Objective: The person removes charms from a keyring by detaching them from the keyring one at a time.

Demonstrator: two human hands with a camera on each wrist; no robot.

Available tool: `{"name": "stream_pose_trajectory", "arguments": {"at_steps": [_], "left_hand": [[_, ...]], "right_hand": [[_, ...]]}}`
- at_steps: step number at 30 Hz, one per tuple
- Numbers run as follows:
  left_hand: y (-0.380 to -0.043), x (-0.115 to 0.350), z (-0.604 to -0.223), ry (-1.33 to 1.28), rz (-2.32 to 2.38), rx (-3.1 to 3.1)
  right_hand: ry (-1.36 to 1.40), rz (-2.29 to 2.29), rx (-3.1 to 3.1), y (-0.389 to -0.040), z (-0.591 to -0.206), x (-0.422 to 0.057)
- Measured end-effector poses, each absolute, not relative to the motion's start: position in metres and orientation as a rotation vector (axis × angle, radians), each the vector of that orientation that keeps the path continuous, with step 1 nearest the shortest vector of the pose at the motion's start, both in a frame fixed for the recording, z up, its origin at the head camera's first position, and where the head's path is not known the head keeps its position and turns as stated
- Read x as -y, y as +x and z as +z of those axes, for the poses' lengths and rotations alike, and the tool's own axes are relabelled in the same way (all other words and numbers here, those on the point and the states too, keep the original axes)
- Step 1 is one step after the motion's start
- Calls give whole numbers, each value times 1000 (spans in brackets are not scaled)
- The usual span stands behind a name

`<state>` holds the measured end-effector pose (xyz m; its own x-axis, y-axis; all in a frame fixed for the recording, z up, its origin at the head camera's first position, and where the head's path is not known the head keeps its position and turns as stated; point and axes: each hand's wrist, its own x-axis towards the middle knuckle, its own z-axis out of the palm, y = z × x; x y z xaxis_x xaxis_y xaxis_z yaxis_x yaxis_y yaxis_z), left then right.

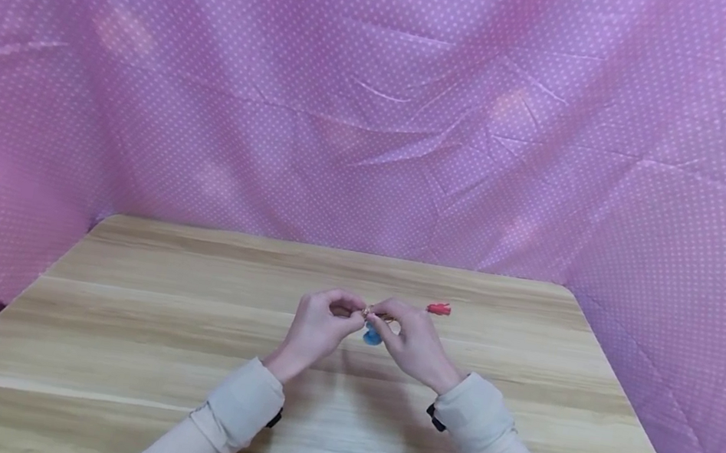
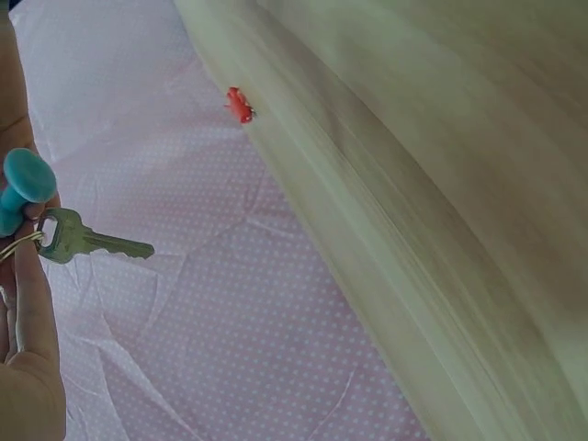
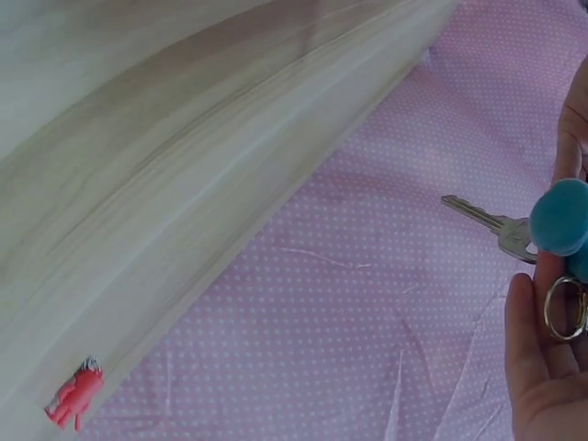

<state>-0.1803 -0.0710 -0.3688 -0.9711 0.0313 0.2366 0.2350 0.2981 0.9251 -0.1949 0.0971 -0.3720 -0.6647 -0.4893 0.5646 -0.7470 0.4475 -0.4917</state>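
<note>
My left hand (image 1: 315, 328) and right hand (image 1: 415, 342) meet above the wooden table, thumbs and fingertips pinching a metal key ring (image 3: 548, 310) between them. From the ring hangs a key (image 2: 101, 241) with its toothed blade pointing down. Beside it dangles a teal, mushroom-shaped charm (image 3: 559, 217), showing as a blue blob (image 1: 372, 335) under the fingers in the head view. Fingertips cover part of the ring, so its opening cannot be made out. A small red trinket (image 1: 439, 309) lies on the table beyond the right hand, touched by neither.
The wood-grain table (image 1: 134, 318) spreads around both arms. Pink polka-dot cloth (image 1: 375, 143) hangs behind it and along both sides. A dark band (image 1: 437, 417) shows at the right sleeve cuff.
</note>
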Motion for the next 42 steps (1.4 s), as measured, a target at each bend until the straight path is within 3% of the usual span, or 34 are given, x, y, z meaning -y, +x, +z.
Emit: {"name": "stream_pose_trajectory", "arguments": {"at_steps": [12, 25, 30, 42], "left_hand": [[-181, 73, -370, -244, -1817, 2417], [-181, 79, -377, -539, -1819, 2362], [-181, 83, -377, -629, -1668, 2405], [-185, 83, -381, -643, -1865, 2360]], "right_hand": [[1220, 806, 2137, -200, -375, -97], [818, 1400, 2584, -196, -367, -97], [790, 1523, 2640, -195, -364, -98], [797, 1537, 2626, -194, -361, -95]]}}
